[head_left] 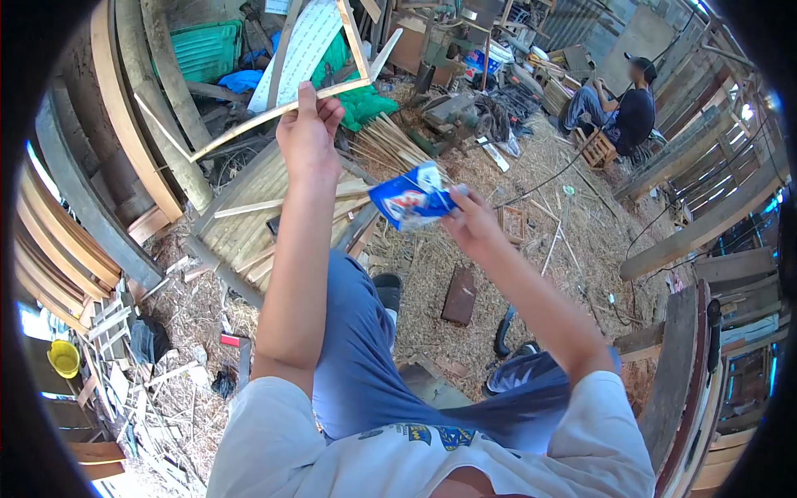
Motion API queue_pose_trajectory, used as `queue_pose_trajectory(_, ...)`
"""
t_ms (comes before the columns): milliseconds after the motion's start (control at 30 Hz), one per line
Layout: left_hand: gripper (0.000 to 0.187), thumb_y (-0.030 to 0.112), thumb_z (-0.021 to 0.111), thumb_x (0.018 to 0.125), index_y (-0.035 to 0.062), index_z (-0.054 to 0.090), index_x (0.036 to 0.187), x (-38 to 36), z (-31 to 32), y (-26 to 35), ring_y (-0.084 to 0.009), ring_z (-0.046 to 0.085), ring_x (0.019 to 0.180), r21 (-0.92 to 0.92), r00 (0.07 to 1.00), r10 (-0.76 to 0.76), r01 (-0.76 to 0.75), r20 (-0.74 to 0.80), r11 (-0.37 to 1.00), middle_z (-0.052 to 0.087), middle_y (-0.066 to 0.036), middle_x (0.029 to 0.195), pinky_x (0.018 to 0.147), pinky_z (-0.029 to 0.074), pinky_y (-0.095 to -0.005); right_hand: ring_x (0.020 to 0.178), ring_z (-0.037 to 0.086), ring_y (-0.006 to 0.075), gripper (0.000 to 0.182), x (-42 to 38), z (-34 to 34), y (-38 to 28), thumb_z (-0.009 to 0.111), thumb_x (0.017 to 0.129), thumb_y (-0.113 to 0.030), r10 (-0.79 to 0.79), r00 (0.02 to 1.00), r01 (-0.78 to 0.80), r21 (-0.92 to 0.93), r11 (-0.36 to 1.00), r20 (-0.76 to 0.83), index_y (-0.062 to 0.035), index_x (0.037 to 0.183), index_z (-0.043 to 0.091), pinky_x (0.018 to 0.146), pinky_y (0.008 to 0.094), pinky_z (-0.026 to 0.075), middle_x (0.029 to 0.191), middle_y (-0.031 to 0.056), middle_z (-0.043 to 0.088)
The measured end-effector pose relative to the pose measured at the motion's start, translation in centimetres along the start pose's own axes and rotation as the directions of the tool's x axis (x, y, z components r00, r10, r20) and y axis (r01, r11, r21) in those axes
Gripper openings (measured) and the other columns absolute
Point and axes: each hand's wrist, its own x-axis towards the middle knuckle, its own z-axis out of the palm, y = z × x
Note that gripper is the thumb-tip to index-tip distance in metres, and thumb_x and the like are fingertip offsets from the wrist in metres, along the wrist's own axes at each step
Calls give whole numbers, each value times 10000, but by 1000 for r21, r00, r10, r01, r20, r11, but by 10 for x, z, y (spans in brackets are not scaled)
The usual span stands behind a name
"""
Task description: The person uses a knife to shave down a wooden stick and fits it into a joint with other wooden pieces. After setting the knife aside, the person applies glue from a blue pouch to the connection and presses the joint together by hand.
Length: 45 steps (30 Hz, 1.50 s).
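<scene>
My left hand (311, 137) is raised and closed on a thin wooden frame (353, 41), gripping its lower strip between thumb and fingers. The frame stands tilted up in front of me. In my right hand (473, 222) is a blue plastic packet (405, 201) with white and red print, pinched by its right end; it looks slightly blurred. Below my left hand lies a slatted wooden platform (241, 195) with loose wooden strips on it.
Shavings cover the ground, where a brown block (459, 296) and a cable lie. Another person (635, 108) sits at the back right. Curved boards (137, 108) lean on the left; a yellow hard hat (63, 358) lies lower left. Thick beams (706, 224) stand on the right.
</scene>
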Motion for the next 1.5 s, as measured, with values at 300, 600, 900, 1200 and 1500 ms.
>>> queue_pose_trajectory(300, 330, 338, 752, 1023, 33, 636, 975, 4, -14, 5, -136, 701, 737, -50, 999, 28, -26, 33, 998, 708, -70, 854, 651, 618, -264, 1135, 661, 230, 533, 102, 75, 113, 814, 961, -231, 29, 989, -43, 101, 994, 142, -5, 1351, 532, 1013, 385, 544, 1244, 124, 670)
queue_pose_trajectory(600, 296, 331, 779, 1004, 92, 661, 873, -15, 8, -3, -102, 675, 656, 35, 991, -46, 42, 125, 999, 712, -39, 773, 604, 590, -241, 1241, 652, 257, 514, 15, 3, -34, 821, 929, -251, -604, 739, 613, -670, 419, 298, 10, 1313, 599, 1062, 393, 496, 1304, 175, 683)
queue_pose_trajectory(900, 221, 302, 747, 1031, 121, 661, 936, -86, 68, -66, -101, 625, 607, 57, 900, -124, 111, 418, 992, 666, -3, 721, 575, 522, -248, 1114, 702, 310, 397, -135, 10, -160, 822, 907, -183, -537, 536, 688, -706, -170, 651, -34, 1230, 647, 964, 411, 551, 1150, 142, 704)
queue_pose_trajectory(1200, 343, 348, 813, 978, 70, 621, 919, -157, 134, -147, -110, 631, 612, 165, 825, -295, 245, 483, 955, 660, -27, 759, 568, 540, -263, 1110, 725, 275, 341, -135, -71, -154, 811, 942, -171, -602, 636, 569, -820, -57, 483, -17, 1210, 667, 993, 400, 565, 1149, 135, 729)
queue_pose_trajectory(1500, 330, 354, 771, 1009, 57, 628, 1023, -208, 167, -190, -132, 671, 633, 246, 721, -418, 339, 553, 908, 701, -54, 806, 590, 563, -273, 945, 729, 149, 242, -143, -115, -172, 656, 1078, -215, -502, 841, 496, -658, 566, 201, -3, 1193, 679, 848, 330, 580, 1029, 87, 744)
